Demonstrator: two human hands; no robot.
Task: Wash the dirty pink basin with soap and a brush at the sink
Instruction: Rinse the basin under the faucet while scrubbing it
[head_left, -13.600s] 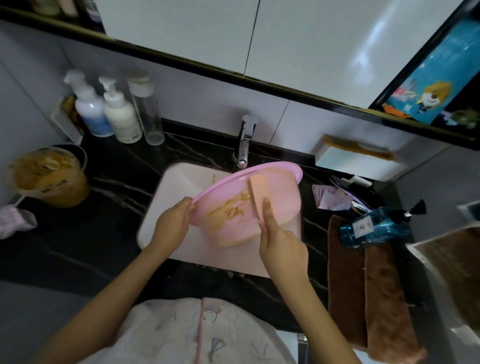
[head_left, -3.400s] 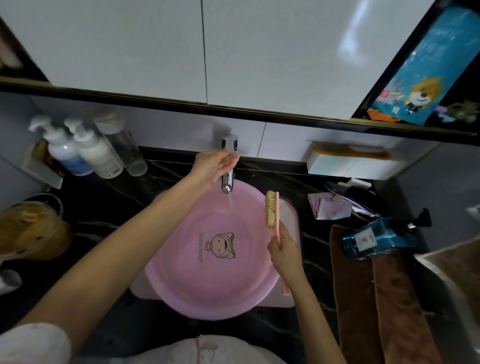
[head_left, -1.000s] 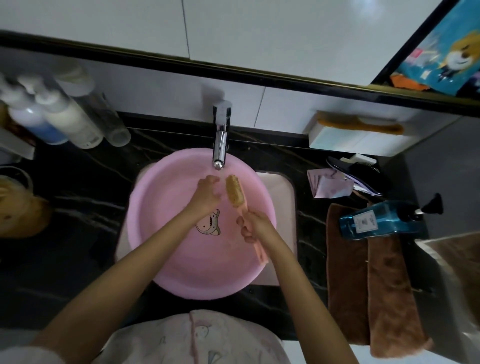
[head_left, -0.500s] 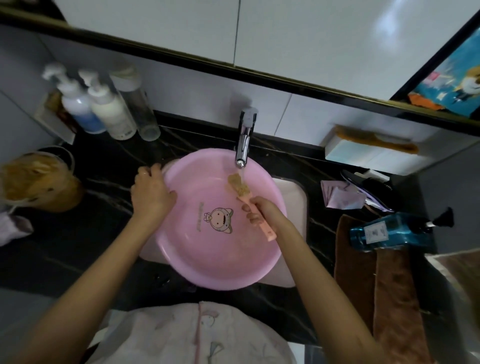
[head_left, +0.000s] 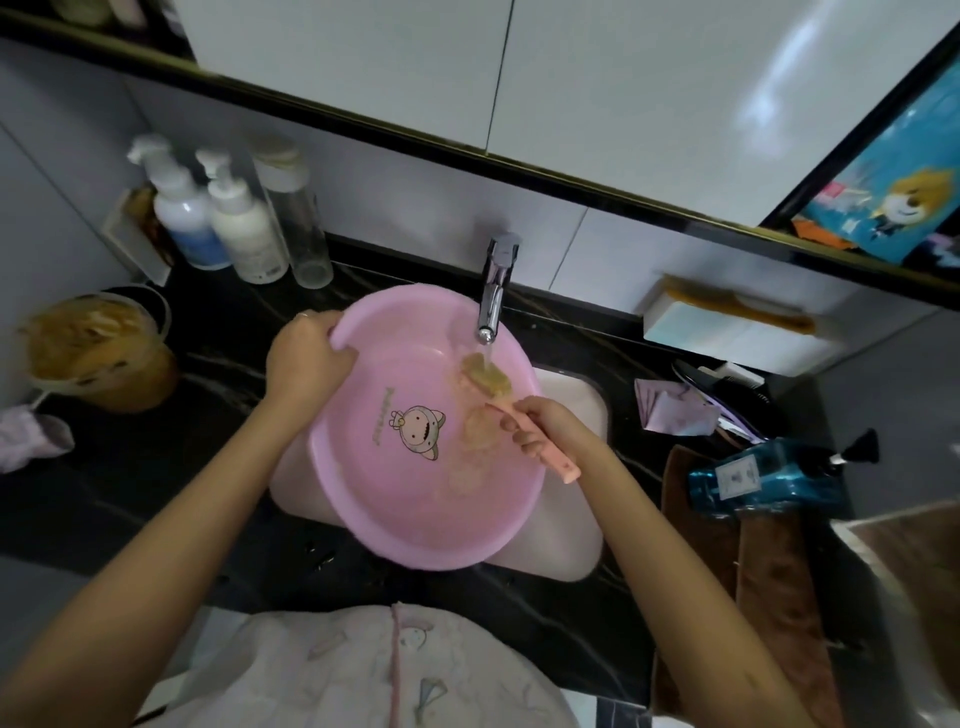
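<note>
a black marbled counter (head_left: 156, 493) runs under white wall cabinets, with a white sink (head_left: 571, 525) set into it. the pink basin (head_left: 415, 525) sits in the sink, tipped a little and overhanging the near edge, with a cartoon face printed on its bottom. the chrome tap (head_left: 496, 291) is running, and the stream lands on the bristles of a pink-handled brush (head_left: 511, 402) held over the far side of the basin. the right hand (head_left: 545, 423) has its fingers wrapped round the brush handle, whose end pokes out below the fist. the left hand (head_left: 306, 358) grips the basin's far-left rim, fingers curled over the lip. brownish cloudy patches (head_left: 478, 431) lie in the basin just beside the brush.

at the back left stand two white pump bottles (head_left: 244, 223) and a clear bottle (head_left: 304, 218). a plastic tub (head_left: 98, 353) of yellow-brown mess sits on the far left. on the right a blue pump bottle (head_left: 769, 475) lies on its side across brown towels (head_left: 774, 597).
</note>
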